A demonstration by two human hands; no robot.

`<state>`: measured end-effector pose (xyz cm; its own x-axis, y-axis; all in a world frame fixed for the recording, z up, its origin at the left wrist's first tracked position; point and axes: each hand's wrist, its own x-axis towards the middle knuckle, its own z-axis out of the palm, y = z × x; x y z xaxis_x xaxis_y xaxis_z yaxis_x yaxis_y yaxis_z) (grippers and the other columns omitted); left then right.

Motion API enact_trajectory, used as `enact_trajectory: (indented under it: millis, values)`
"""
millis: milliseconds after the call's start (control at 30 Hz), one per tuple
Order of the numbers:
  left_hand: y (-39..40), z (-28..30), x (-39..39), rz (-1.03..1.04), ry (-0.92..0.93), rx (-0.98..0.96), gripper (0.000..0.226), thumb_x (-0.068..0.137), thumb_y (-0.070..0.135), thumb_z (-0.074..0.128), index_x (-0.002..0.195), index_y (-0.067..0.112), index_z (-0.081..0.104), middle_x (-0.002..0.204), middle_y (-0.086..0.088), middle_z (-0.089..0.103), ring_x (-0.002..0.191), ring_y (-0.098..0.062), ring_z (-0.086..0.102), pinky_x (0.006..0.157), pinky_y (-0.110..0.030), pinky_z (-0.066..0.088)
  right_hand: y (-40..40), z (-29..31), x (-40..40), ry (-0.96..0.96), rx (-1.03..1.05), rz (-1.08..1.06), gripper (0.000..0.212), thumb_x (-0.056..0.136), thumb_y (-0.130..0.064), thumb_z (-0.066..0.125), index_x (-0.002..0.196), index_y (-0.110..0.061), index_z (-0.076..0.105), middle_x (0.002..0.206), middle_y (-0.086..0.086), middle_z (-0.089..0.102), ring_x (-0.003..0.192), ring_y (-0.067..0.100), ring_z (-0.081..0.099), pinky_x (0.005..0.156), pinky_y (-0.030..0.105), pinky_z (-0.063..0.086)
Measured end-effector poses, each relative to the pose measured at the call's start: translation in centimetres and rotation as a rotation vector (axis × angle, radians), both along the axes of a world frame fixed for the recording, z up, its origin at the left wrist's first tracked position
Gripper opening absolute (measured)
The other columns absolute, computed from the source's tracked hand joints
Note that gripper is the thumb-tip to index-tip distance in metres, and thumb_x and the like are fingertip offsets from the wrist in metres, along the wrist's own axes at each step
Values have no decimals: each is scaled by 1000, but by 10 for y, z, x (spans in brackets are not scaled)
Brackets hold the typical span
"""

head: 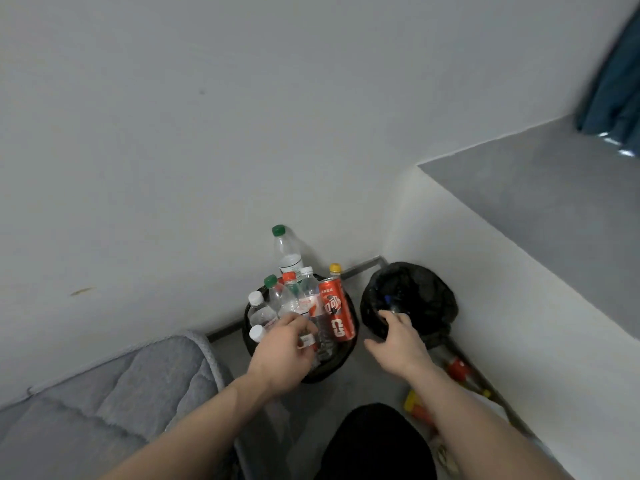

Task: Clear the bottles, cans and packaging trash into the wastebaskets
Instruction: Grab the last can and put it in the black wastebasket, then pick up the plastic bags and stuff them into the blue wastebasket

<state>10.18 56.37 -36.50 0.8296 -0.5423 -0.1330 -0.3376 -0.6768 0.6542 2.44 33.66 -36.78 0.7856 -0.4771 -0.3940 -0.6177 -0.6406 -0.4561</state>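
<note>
A black wastebasket point(341, 363) stands in the corner, stuffed with several clear plastic bottles point(289, 252) and a red can point(336, 313). My left hand point(284, 351) is over its near side, fingers curled round a small clear bottle point(306, 339) with a white label. To the right stands a second wastebasket point(429, 296) lined with a black bag. My right hand point(398, 337) rests on its near rim, fingers gripping the bag's edge.
A grey quilted mattress point(104, 403) lies at the lower left. White walls meet behind the baskets, with a grey ledge point(540, 188) at the right. Red and yellow objects point(457, 370) lie on the floor beside the right basket. My dark-clothed knee point(374, 445) is below.
</note>
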Motion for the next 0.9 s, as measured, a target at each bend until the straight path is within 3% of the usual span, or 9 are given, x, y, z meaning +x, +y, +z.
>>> enact_trajectory:
  millis: [167,267,467,633,900]
  values:
    - [-62,65,-25,-237,-121,-69,35,82,16,64,115,27,66,120,9,52,102,-13,59,93,-21,42,-24,66,-92,18,-114,-81,73,86,-36,66,152,-21,39,152,6,38,135,28,48,112,36,40]
    - [-104,90,-61,-415,-142,-91,40,81,19,64,121,25,65,128,6,51,108,-17,61,98,-30,49,-38,103,-158,29,-165,-189,74,86,-34,66,154,-21,38,155,7,35,136,31,46,113,35,39]
    - [-171,118,-155,-765,-178,28,49,80,25,62,129,24,61,141,2,43,123,-23,54,105,-40,47,-56,141,-289,86,-207,-411,70,90,-27,63,154,-21,36,160,6,29,142,29,39,116,29,31]
    - [-205,112,-220,-916,-179,129,47,83,26,61,129,28,57,141,4,40,115,-23,59,104,-37,47,-58,142,-390,136,-191,-566,70,90,-27,63,154,-21,35,160,5,27,142,28,38,117,31,33]
    - [-245,53,-292,-1059,-147,357,39,92,31,58,131,25,58,139,-1,44,127,-25,51,106,-39,44,-66,79,-492,233,-35,-706,67,90,-33,60,152,-20,38,156,4,33,137,26,45,114,30,36]
